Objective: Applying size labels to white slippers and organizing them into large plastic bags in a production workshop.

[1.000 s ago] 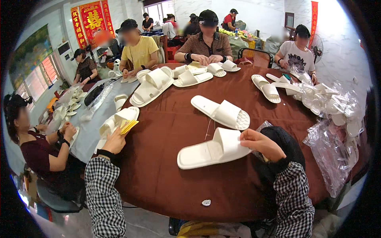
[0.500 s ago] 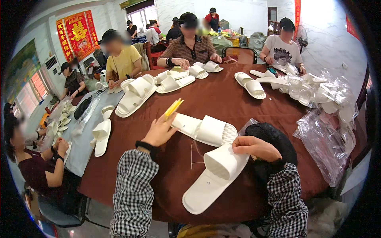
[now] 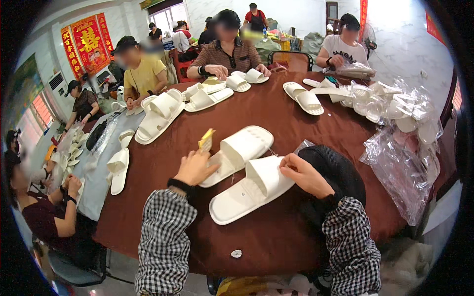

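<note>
Two white slippers, flat, soles down. Near slipper [image 3: 249,190] touches right hand [image 3: 303,175]; far slipper [image 3: 239,152] touches left hand [image 3: 195,167], which holds small yellow card [image 3: 206,140].

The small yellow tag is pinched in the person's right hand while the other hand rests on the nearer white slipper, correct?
Not quite: the head view shows the yellow tag in the left hand; the right hand rests on the nearer white slipper.

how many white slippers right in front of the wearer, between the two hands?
2. The near slipper lies under the right hand; the far slipper lies beside the left hand, which holds a yellow tag. More slippers lie farther across the table.
</note>
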Demonstrator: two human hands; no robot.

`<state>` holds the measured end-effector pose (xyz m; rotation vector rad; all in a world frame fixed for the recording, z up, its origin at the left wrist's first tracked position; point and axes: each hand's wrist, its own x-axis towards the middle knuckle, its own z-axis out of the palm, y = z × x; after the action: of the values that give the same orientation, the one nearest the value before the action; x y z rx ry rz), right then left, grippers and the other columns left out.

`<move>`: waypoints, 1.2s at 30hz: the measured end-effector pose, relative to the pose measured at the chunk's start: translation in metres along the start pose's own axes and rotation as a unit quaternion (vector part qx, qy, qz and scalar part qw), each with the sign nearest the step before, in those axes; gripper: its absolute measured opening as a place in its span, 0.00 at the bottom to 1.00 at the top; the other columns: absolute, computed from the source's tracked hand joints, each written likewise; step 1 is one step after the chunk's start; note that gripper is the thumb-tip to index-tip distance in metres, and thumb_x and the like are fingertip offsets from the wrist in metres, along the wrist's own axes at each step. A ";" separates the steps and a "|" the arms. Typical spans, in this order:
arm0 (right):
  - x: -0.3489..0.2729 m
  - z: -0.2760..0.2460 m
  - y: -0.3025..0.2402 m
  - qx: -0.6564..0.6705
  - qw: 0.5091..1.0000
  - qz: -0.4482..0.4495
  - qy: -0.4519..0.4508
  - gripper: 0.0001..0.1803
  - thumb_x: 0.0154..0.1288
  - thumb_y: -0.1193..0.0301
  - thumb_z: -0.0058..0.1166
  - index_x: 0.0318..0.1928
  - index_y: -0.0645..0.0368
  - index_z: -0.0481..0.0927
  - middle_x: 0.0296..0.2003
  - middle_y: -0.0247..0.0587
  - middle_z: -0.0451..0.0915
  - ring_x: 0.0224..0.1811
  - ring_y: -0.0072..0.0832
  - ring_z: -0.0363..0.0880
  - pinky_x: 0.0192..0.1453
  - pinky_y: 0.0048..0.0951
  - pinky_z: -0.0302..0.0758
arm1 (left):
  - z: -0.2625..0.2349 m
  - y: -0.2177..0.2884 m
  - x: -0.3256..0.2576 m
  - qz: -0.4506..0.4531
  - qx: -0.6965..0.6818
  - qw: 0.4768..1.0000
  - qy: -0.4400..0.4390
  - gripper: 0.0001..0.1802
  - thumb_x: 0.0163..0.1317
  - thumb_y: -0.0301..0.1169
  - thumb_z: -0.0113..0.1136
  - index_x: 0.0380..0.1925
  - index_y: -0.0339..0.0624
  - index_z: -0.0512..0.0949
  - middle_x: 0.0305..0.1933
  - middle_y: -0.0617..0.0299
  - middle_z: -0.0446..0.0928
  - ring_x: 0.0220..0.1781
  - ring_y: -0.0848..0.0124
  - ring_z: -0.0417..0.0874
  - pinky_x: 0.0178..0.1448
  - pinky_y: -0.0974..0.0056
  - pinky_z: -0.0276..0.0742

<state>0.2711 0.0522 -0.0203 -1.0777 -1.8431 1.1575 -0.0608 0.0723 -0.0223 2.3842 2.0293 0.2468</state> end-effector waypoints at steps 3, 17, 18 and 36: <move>0.002 0.002 0.000 -0.101 0.993 -0.055 -0.006 0.21 0.66 0.60 0.58 0.51 0.63 0.73 0.45 0.49 0.77 0.48 0.35 0.75 0.53 0.34 0.72 | -0.006 0.001 -0.036 -0.022 -0.061 0.998 0.007 0.24 0.58 0.47 0.64 0.38 0.34 0.77 0.44 0.43 0.78 0.50 0.48 0.77 0.51 0.48 0.73; -0.022 0.040 -0.037 -0.423 0.902 -0.069 0.053 0.32 0.58 0.63 0.61 0.63 0.52 0.70 0.59 0.58 0.66 0.47 0.49 0.80 0.46 0.42 0.79 | 0.001 -0.002 -0.017 -0.019 -0.077 0.983 0.166 0.23 0.61 0.46 0.62 0.43 0.35 0.79 0.43 0.42 0.79 0.42 0.47 0.81 0.46 0.51 0.78; -0.021 0.040 -0.037 -0.431 0.899 -0.056 0.053 0.32 0.58 0.63 0.61 0.63 0.52 0.70 0.59 0.58 0.66 0.47 0.49 0.80 0.46 0.42 0.79 | 0.005 -0.003 -0.010 0.001 -0.075 0.981 0.180 0.23 0.61 0.45 0.62 0.44 0.35 0.79 0.44 0.42 0.78 0.43 0.46 0.81 0.48 0.51 0.77; 0.019 0.017 0.013 -0.307 0.937 -0.135 0.095 0.22 0.68 0.69 0.49 0.62 0.53 0.70 0.58 0.52 0.70 0.53 0.48 0.78 0.55 0.42 0.77 | 0.008 0.005 -0.040 -0.086 -0.063 0.984 0.141 0.12 0.58 0.32 0.57 0.32 0.31 0.76 0.35 0.40 0.78 0.36 0.42 0.82 0.41 0.45 0.79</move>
<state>0.2519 0.0666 -0.0363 -1.1599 -2.1658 0.2977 -0.0611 0.0332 -0.0339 2.1885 2.2393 0.7231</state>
